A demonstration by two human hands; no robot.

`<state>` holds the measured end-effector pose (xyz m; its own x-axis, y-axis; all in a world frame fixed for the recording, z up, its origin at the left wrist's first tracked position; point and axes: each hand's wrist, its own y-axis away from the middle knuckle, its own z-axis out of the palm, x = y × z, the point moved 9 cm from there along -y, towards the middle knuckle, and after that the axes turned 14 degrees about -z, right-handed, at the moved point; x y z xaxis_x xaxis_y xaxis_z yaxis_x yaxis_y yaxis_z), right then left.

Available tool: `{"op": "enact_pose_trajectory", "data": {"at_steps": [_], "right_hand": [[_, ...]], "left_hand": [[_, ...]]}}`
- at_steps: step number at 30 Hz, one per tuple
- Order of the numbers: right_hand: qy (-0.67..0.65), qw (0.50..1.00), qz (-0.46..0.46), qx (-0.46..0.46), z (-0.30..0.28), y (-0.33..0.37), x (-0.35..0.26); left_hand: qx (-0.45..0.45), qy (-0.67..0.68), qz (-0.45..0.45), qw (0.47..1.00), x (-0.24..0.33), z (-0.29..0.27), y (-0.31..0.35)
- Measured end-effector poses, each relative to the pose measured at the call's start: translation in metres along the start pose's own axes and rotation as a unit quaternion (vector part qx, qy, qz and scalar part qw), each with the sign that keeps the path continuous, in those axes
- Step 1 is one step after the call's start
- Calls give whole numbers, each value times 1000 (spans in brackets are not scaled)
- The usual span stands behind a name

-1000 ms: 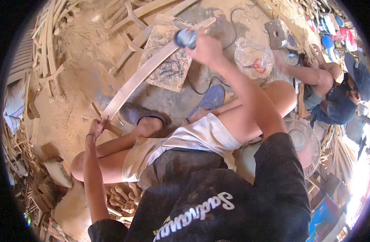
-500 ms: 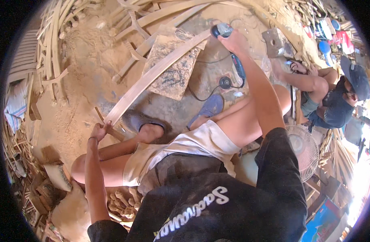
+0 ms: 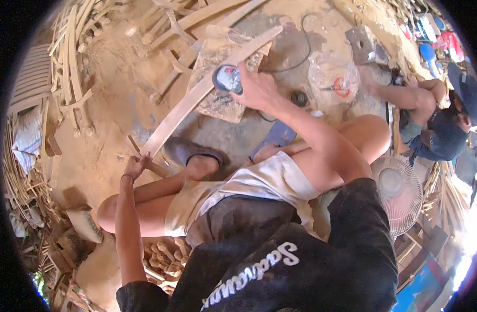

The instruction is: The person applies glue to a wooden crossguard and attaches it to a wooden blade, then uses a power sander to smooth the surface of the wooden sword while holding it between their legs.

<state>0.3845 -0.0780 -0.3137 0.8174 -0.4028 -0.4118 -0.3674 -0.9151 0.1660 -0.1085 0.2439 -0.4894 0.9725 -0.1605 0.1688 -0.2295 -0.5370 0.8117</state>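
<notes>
A: In the head view, a sawdust-strewn floor (image 3: pixel 111 99) spread out, with curved wooden lengths (image 3: pixel 72 57) at ten o'clock. Where was the workpiece?

B: The long, slightly bowed wooden slat (image 3: pixel 178 114) ran from nine o'clock to just past twelve, crossing a dusty board (image 3: pixel 223 109).

A: And the hands?

B: The left hand (image 3: pixel 136 166) was closed on the slat's end at nine. The right hand (image 3: pixel 259 92), at twelve, gripped a handheld power sander (image 3: pixel 229 79) over the slat; I couldn't tell how every finger sat.

A: How would the slat have handled?

B: Light, fairly stiff, a little springy, I judged, perhaps slick with dust. Best held by that end's edges, clear of the sander.
</notes>
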Motion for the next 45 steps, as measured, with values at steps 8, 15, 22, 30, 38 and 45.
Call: {"op": "enact_pose_trajectory", "data": {"at_steps": [8, 15, 22, 30, 38, 45], "right_hand": [[41, 981, 180, 67, -66, -4, 132], [91, 964, 210, 134, -107, -7, 212], [16, 999, 27, -1, -21, -23, 26], [45, 997, 24, 50, -40, -29, 60], [39, 973, 187, 127, -98, -32, 153], [23, 943, 312, 116, -110, 7, 228]], "left_hand": [[-18, -14, -42, 999, -24, -6, -12], [15, -11, -39, 999, -11, -6, -27], [17, 5, -44, 999, -21, -8, -22], [15, -25, -50, 998, -20, 9, -27], [46, -12, -18, 999, -19, -11, -19], [-24, 57, -36, 997, 29, 29, 3]]}}
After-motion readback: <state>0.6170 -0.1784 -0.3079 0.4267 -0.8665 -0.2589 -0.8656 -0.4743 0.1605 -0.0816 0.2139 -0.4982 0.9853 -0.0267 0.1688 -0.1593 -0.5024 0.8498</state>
